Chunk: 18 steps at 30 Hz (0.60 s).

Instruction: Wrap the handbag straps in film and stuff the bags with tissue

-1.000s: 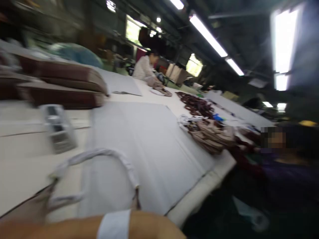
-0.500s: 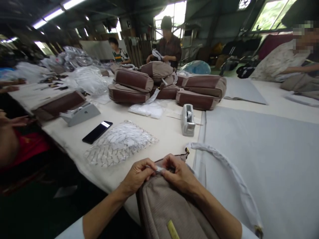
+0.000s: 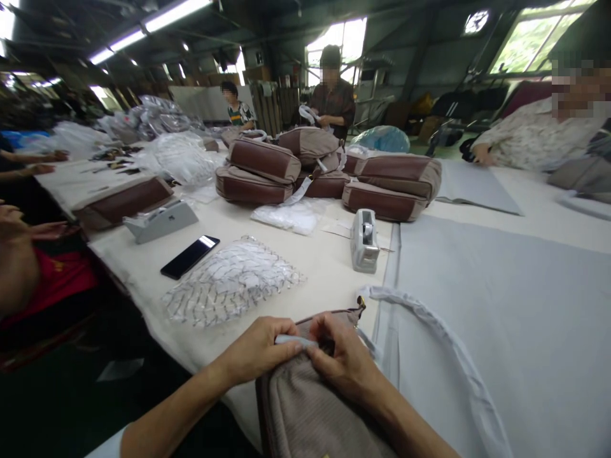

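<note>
A taupe fabric bag (image 3: 315, 407) with dark brown trim lies at the table's front edge, directly below me. My left hand (image 3: 265, 346) is closed, its thumb and fingers pinching a short pale white strip (image 3: 289, 340) over the top of the bag. At the strip's other end my right hand (image 3: 337, 350) is closed too, thumb and fingertips curled against it. A long strap wrapped in white (image 3: 449, 337) runs from a brass-coloured clip (image 3: 361, 303) at the bag's far end and curves off to the right.
Ahead stand a grey tape dispenser (image 3: 365, 245), a black phone (image 3: 189, 257) and a clear patterned plastic packet (image 3: 238, 280). Another dispenser (image 3: 162, 221) is at left. Brown-and-taupe bags (image 3: 260, 165) are piled behind. Grey sheeting (image 3: 515, 305) covers the right side. Co-workers are around the table.
My left hand has shifted slightly left, and more of the white strip shows between my hands. The view has tilted up a little. At right, a co-worker's hand has come down onto the grey sheet.
</note>
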Available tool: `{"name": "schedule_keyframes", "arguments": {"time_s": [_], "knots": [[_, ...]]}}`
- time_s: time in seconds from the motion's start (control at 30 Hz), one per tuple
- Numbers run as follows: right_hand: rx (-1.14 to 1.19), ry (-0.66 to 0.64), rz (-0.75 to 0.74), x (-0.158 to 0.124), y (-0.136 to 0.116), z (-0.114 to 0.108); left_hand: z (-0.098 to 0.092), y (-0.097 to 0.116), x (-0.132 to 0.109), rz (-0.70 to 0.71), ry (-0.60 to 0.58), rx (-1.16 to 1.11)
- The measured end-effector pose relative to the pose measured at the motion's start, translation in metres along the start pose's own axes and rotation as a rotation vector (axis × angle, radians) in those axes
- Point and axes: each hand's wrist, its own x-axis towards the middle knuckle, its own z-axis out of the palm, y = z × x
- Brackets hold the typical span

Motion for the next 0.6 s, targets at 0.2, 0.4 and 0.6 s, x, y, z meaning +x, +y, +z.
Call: {"name": "schedule_keyframes", "arguments": {"time_s": [0.2,0.4,0.6], "knots": [[0.284,0.36,0.303,0.032,0.029,-0.074,0.014,-0.021,-0.01,0.046,0.163,0.039],[0.318,0.615,0.672,0.106,0.084,-0.168,0.021,-0.034,-0.001,0.011,0.22,-0.063],[0.376,0.468,0.941,0.152,0.104,-0.176,0.02,-0.03,0.005,0.009,0.246,-0.113]]}}
